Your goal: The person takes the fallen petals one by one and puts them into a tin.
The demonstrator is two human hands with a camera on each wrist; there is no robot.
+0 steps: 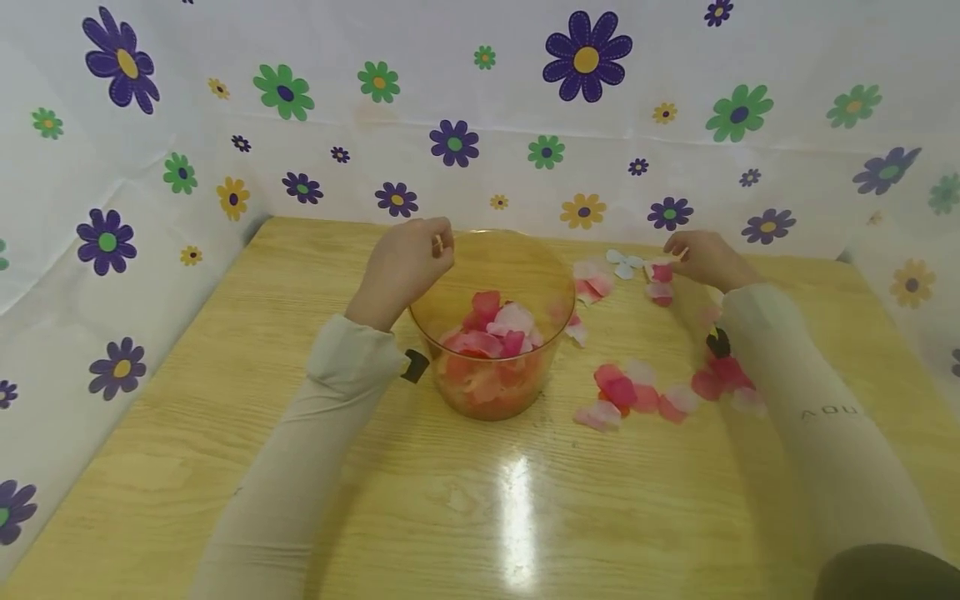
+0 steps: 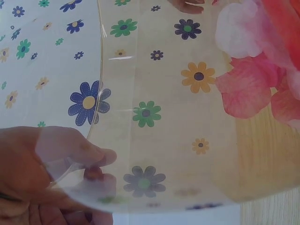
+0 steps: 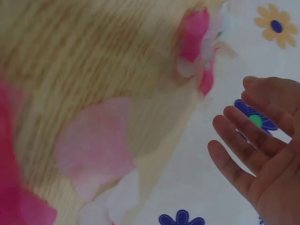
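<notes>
A see-through amber bowl [image 1: 510, 258] stands on the table with pink and red petals [image 1: 480, 343] heaped inside. At its left rim, my left hand [image 1: 401, 271] grips the edge between thumb and curled fingers; the left wrist view shows this hand [image 2: 51, 154] partly through the clear wall. My right hand [image 1: 708, 260] is over the far right of the table, beside a small group of pink petals [image 1: 660, 292]. In the right wrist view, its fingers [image 3: 239, 140] are spread and loosely bent, holding nothing.
Loose petals [image 1: 618, 387] lie scattered right of the bowl, several under my right forearm. A pale blue petal cluster [image 1: 624, 263] lies near the back edge of the wooden table [image 1: 420, 500]. A flower-printed white sheet [image 1: 495, 100] hangs behind and at the sides.
</notes>
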